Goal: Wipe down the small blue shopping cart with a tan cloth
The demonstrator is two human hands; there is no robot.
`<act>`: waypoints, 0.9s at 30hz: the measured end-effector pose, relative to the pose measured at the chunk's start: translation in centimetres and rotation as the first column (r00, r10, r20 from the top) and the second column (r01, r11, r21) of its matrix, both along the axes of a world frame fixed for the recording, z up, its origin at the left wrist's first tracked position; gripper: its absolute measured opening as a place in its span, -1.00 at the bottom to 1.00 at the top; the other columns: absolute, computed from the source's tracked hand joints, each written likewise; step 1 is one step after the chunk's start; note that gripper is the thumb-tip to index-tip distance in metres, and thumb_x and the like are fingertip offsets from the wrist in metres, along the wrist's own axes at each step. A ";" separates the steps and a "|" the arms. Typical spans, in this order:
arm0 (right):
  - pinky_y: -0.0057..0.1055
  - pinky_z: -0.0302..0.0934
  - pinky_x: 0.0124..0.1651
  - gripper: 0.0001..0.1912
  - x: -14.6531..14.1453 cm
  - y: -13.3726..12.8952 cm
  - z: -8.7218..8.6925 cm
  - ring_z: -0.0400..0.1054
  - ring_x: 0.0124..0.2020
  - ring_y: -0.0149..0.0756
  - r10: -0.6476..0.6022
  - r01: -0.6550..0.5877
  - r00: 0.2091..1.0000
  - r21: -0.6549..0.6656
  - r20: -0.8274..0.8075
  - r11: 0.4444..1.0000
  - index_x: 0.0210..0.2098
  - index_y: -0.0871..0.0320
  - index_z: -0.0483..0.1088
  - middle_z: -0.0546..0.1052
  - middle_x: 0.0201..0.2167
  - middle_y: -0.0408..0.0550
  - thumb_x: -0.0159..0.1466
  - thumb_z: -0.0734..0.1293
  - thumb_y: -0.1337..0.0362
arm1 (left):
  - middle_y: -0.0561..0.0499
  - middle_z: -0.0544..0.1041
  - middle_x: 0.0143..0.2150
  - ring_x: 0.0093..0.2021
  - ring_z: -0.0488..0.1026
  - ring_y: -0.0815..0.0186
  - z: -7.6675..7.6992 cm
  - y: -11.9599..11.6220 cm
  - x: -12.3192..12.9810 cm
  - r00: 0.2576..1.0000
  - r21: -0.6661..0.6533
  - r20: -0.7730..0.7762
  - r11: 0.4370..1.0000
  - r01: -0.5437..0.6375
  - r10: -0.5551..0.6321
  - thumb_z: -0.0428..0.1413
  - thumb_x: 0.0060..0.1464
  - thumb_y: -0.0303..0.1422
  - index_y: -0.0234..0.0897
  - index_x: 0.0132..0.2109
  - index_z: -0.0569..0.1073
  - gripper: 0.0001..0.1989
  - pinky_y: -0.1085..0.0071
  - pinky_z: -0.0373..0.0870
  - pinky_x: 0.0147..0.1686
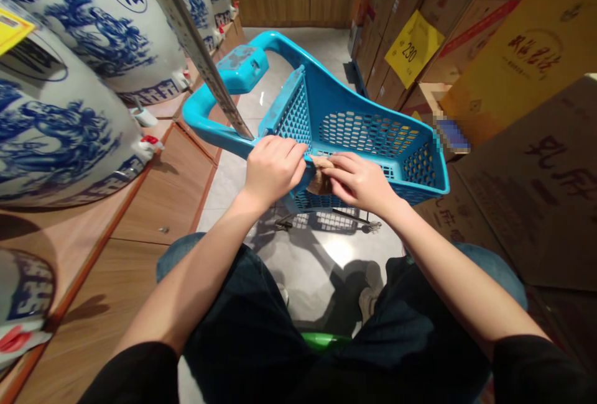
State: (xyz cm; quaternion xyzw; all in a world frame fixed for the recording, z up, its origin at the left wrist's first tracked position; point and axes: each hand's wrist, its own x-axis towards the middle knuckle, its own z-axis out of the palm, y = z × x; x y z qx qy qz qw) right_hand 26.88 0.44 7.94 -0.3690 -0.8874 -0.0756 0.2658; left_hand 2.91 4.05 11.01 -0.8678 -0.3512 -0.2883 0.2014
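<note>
A blue plastic shopping cart (373, 99) stands sideways before my knees, its handle end to the left. My left hand (274, 168) is closed over the near rim, close to the base of a worn metal pole (200, 50) that rises from the cart. Just right of it, my right hand (357, 180) pinches a crumpled brown cloth (319, 181). The cloth lies over the same rim and hangs down its outer side. Part of it is hidden under my right fingers. Through the lattice, the basket shows no goods inside.
Large blue-and-white porcelain jars (107, 25) with red-handled taps line a wooden cabinet (158, 186) at left. Stacked cartons (536, 180) and a yellow price sign (414, 50) crowd the right side. A green seat edge (325, 340) shows between my legs.
</note>
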 end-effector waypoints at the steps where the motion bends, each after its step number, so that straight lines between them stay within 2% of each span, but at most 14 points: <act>1: -0.12 0.46 0.00 -0.72 0.4 0.0 0.0 0.46 -0.02 -0.07 -0.035 0.035 0.999 -0.005 -0.003 0.999 -0.12 0.14 0.59 0.62 -0.04 0.13 0.43 0.22 0.28 | -0.10 0.59 -0.29 -0.23 0.50 0.09 0.0 0.0 0.0 1.000 0.006 -0.003 1.000 0.000 0.000 -0.01 0.30 -0.43 -0.25 -0.10 0.60 -0.73 0.12 0.42 -0.09; 3: -0.16 0.45 -0.09 -0.70 0.8 -0.1 -0.3 0.46 -0.13 -0.10 -0.082 0.082 0.997 -0.007 -0.015 0.997 -0.26 0.13 0.58 0.63 -0.16 0.11 0.44 0.21 0.26 | -0.10 0.60 -0.28 -0.23 0.51 0.10 -0.1 0.0 0.0 1.000 0.023 -0.016 1.000 0.003 -0.003 -0.01 0.28 -0.44 -0.25 -0.10 0.60 -0.73 0.12 0.43 -0.09; 4: -0.14 0.46 -0.06 -0.71 0.8 -0.2 -0.5 0.47 -0.09 -0.08 -0.082 0.083 0.996 0.000 -0.024 0.997 -0.24 0.14 0.58 0.63 -0.15 0.12 0.43 0.22 0.26 | -0.10 0.60 -0.28 -0.23 0.51 0.11 -0.2 0.0 0.0 1.000 0.029 -0.025 1.000 0.006 -0.005 0.00 0.28 -0.44 -0.25 -0.10 0.61 -0.73 0.12 0.43 -0.08; 6: -0.03 0.43 0.12 -0.72 0.2 -0.6 -1.1 0.42 0.12 0.01 -0.061 0.062 0.997 0.015 -0.037 0.998 -0.08 0.16 0.57 0.61 0.02 0.18 0.42 0.23 0.25 | -0.11 0.61 -0.26 -0.22 0.51 0.10 -0.3 0.1 0.1 0.999 0.033 -0.036 0.999 0.008 -0.006 0.00 0.28 -0.44 -0.26 -0.09 0.61 -0.73 0.11 0.43 -0.07; 8: 0.12 0.31 0.29 -0.61 -0.5 -0.9 -1.6 0.27 0.34 0.11 -0.047 0.047 0.999 0.016 -0.018 0.999 0.15 0.20 0.50 0.49 0.25 0.24 0.40 0.26 0.24 | -0.11 0.62 -0.27 -0.22 0.51 0.09 -0.3 0.1 0.1 0.999 0.040 -0.038 0.999 0.001 0.001 -0.01 0.29 -0.44 -0.28 -0.08 0.61 -0.72 0.11 0.43 -0.07; 11: 0.19 0.23 0.34 -0.51 -0.7 -1.1 -1.6 0.15 0.44 0.15 -0.034 0.034 0.999 0.004 0.029 0.999 0.28 0.19 0.41 0.38 0.37 0.26 0.38 0.28 0.27 | -0.11 0.61 -0.29 -0.23 0.51 0.09 -0.3 0.1 0.1 0.999 0.059 -0.031 0.998 -0.016 0.018 -0.02 0.31 -0.44 -0.29 -0.10 0.61 -0.72 0.13 0.42 -0.09; 14: 0.04 0.39 0.20 -0.70 0.4 -0.7 -1.1 0.36 0.26 0.06 -0.040 0.040 0.999 0.017 0.010 0.999 0.01 0.17 0.57 0.57 0.15 0.20 0.40 0.25 0.30 | -0.11 0.61 -0.30 -0.24 0.51 0.09 -0.2 0.1 0.1 0.999 0.067 -0.030 0.998 -0.016 0.018 -0.02 0.31 -0.45 -0.30 -0.11 0.61 -0.72 0.14 0.41 -0.11; 16: -0.05 0.47 0.07 -0.73 1.0 -0.5 -0.9 0.46 0.08 0.00 -0.070 0.071 0.997 0.039 -0.020 0.997 -0.18 0.17 0.59 0.64 -0.04 0.16 0.42 0.23 0.31 | -0.12 0.61 -0.30 -0.24 0.50 0.08 -0.2 0.1 0.2 0.999 0.049 -0.032 0.999 -0.006 0.007 -0.02 0.31 -0.44 -0.30 -0.11 0.61 -0.71 0.14 0.40 -0.12; 17: -0.06 0.48 0.05 -0.72 1.1 -0.5 -0.9 0.48 0.05 -0.01 -0.082 0.083 0.996 0.050 -0.034 0.995 -0.20 0.18 0.59 0.64 -0.08 0.16 0.42 0.23 0.30 | -0.12 0.61 -0.29 -0.23 0.50 0.08 -0.2 0.0 0.2 1.000 0.031 -0.031 1.000 0.000 0.001 -0.02 0.31 -0.44 -0.29 -0.10 0.61 -0.71 0.13 0.40 -0.12; 20: 0.08 0.40 0.23 -0.68 0.2 -0.8 -1.5 0.39 0.25 0.06 -0.057 0.061 0.997 0.057 -0.056 0.997 -0.01 0.22 0.57 0.59 0.10 0.23 0.41 0.23 0.27 | -0.13 0.62 -0.28 -0.22 0.49 0.07 -0.2 0.0 0.3 1.000 -0.011 -0.023 1.000 0.007 -0.007 -0.01 0.30 -0.44 -0.28 -0.10 0.62 -0.72 0.11 0.39 -0.10; 22: 0.23 0.23 0.38 -0.56 -0.7 -1.0 -1.9 0.18 0.44 0.12 -0.016 0.017 0.999 0.034 -0.034 0.999 0.21 0.22 0.46 0.45 0.31 0.25 0.40 0.25 0.24 | -0.12 0.62 -0.30 -0.22 0.49 0.07 -0.2 0.0 0.4 1.000 -0.012 -0.021 1.000 0.001 -0.001 0.00 0.30 -0.43 -0.27 -0.11 0.62 -0.72 0.10 0.38 -0.09; 24: 0.31 0.11 0.44 -0.44 -1.4 -1.1 -1.9 0.01 0.53 0.15 0.001 -0.001 1.000 0.008 0.002 1.000 0.35 0.19 0.35 0.30 0.44 0.24 0.38 0.27 0.25 | -0.12 0.61 -0.31 -0.22 0.48 0.06 -0.2 0.0 0.4 1.000 -0.003 -0.019 1.000 -0.009 0.009 0.00 0.30 -0.42 -0.27 -0.11 0.62 -0.73 0.08 0.38 -0.09; 25: 0.30 0.11 0.43 -0.43 -1.4 -1.0 -1.9 -0.01 0.54 0.16 -0.005 0.005 1.000 0.001 0.017 1.000 0.36 0.18 0.35 0.27 0.46 0.23 0.37 0.28 0.26 | -0.13 0.62 -0.31 -0.22 0.48 0.06 -0.2 0.0 0.4 1.000 0.003 -0.020 1.000 -0.013 0.013 0.01 0.30 -0.42 -0.27 -0.10 0.62 -0.73 0.08 0.37 -0.09; 27: 0.20 0.24 0.36 -0.53 -1.0 -0.9 -1.5 0.13 0.47 0.15 -0.027 0.027 0.999 0.007 0.028 1.000 0.26 0.18 0.45 0.36 0.41 0.22 0.38 0.27 0.28 | -0.12 0.62 -0.30 -0.22 0.48 0.06 -0.2 0.0 0.3 0.999 0.011 -0.029 1.000 -0.016 0.016 0.01 0.30 -0.42 -0.26 -0.09 0.62 -0.73 0.09 0.37 -0.10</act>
